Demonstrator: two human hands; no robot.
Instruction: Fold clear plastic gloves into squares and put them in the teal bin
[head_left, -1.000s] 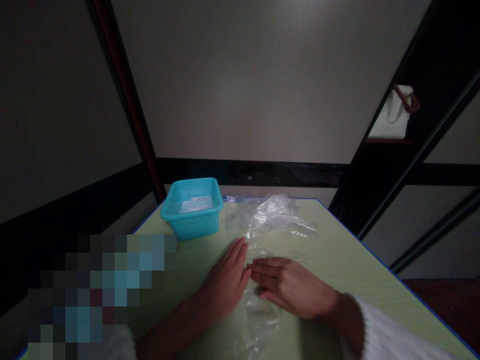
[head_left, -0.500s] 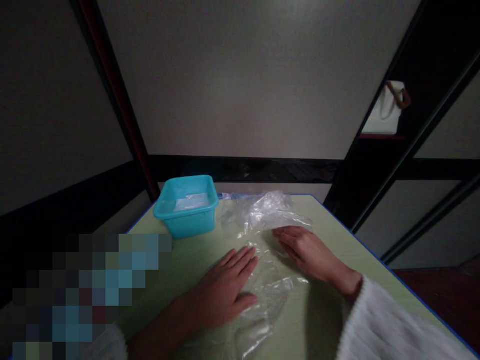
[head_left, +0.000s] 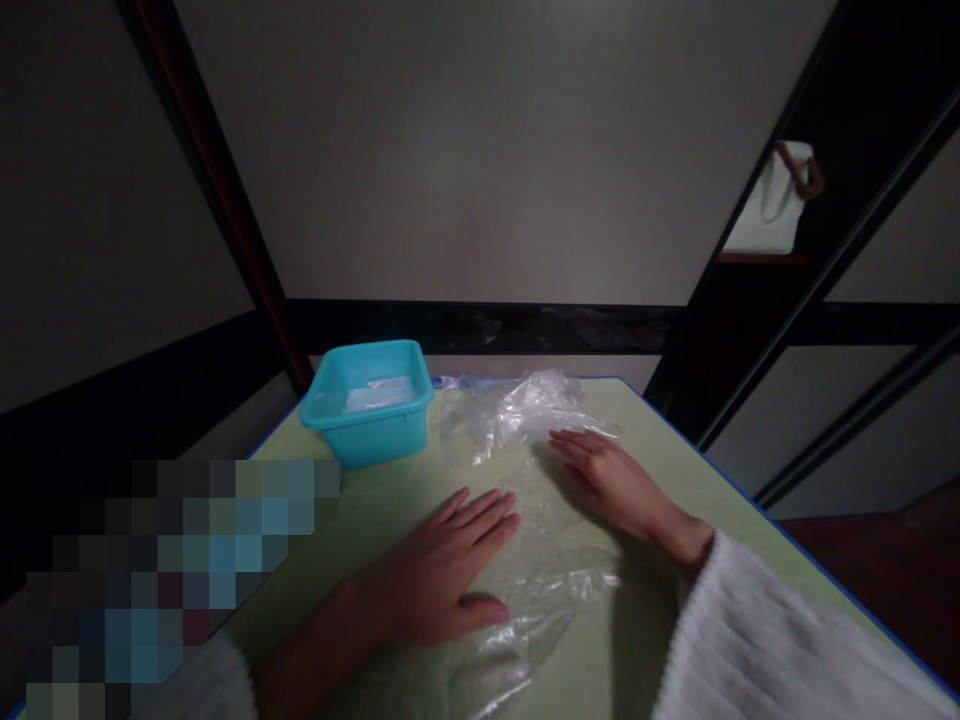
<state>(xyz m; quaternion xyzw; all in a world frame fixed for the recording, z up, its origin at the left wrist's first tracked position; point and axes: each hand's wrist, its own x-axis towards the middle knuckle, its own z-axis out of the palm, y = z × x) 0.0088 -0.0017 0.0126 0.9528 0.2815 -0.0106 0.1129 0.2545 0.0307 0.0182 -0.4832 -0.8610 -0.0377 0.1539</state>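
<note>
A clear, thin, wrinkled plastic film (head_left: 551,600) lies on the surface (head_left: 652,630) under and right of the left hand (head_left: 454,570), the nearer one, its long axis running roughly fore-and-aft. That hand is flat, fingers spread; the right hand (head_left: 615,485), fingers extended close together, sits beyond its far right, near crumpled plastic (head_left: 532,405).

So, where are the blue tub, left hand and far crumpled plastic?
Blue tub (head_left: 379,438), head view: front wall.
Left hand (head_left: 448,575), head view: back of the hand.
Far crumpled plastic (head_left: 531,402), head view: its shiny folds.
</note>
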